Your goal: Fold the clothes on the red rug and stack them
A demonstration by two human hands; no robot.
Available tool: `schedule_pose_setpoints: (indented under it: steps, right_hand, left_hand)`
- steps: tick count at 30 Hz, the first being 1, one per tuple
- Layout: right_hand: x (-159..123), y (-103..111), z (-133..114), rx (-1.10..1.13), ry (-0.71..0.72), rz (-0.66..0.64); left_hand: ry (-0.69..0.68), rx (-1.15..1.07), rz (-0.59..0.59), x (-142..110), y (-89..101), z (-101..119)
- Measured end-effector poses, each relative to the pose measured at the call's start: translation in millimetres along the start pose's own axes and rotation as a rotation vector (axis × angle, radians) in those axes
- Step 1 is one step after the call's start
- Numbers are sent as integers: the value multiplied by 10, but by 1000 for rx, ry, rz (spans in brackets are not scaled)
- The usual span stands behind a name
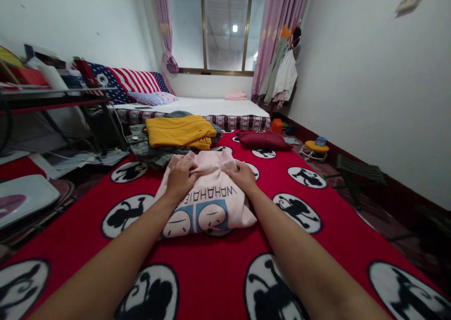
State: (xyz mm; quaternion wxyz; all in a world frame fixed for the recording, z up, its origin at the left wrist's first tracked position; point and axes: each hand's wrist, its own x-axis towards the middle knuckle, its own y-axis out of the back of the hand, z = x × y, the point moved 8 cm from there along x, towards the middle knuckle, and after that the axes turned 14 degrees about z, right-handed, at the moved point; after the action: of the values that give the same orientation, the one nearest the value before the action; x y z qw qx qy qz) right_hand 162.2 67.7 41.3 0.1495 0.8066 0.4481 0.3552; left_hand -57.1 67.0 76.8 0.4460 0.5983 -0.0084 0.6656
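"Pale pink cloth garment with dark lettering and a blue print (211,193): where is it lying?"

"It's lying on a red blanket patterned with white discs and black figures (207,282), in front of the person."

"What are the hands doing?"

"The left hand (181,176) is grasping bunched cloth on the garment's left side; the right hand (242,175) is grasping it on the right."

"And beyond it?"

"A folded mustard-yellow garment (178,132) is resting on a grey-green pile of clothes (141,144), beyond to the left, while a folded dark red garment (264,141) is lying farther off to the right."
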Motion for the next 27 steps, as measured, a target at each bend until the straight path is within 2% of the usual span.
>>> schedule_pose_setpoints:
  steps: [3,6,8,11,12,14,17,20,22,24,25,27]
  right_hand:
    - [51,96,13,219,-17,106]
    - [90,395,-228,480,38,284]
    - [108,706,-464,643,102,408]
    - [177,1256,-645,789,150,633]
    - [221,1428,-620,816,149,711]
    - [340,1711,-401,856,90,866]
    - [557,1856,235,858,-173,1001]
    - [696,1746,763,744,-399,978]
    - [721,1662,845,677,-385,936]
    - [727,1567,665,623,-238,816]
    - [725,1481,500,602,-148,688]
    - [658,1190,123,575,-15,303]
  left_hand:
    - [-4,-142,87,-3,136,130]
    - [8,-243,221,29,314,185]
    - [73,-280,299,84,416,88]
    - [260,-334,344,163,482,-265]
    - [331,-352,328,173,471,-404]
    - [447,-390,238,157,398,-636]
    - [483,-423,93,93,279,-771]
    - [447,-408,111,44,256,-764]
    - [417,-391,135,16,226,-732]
    - [330,-341,76,-12,135,-646]
    - [260,-295,21,-31,73,-582]
    - [109,-187,-102,-86,-55,-445]
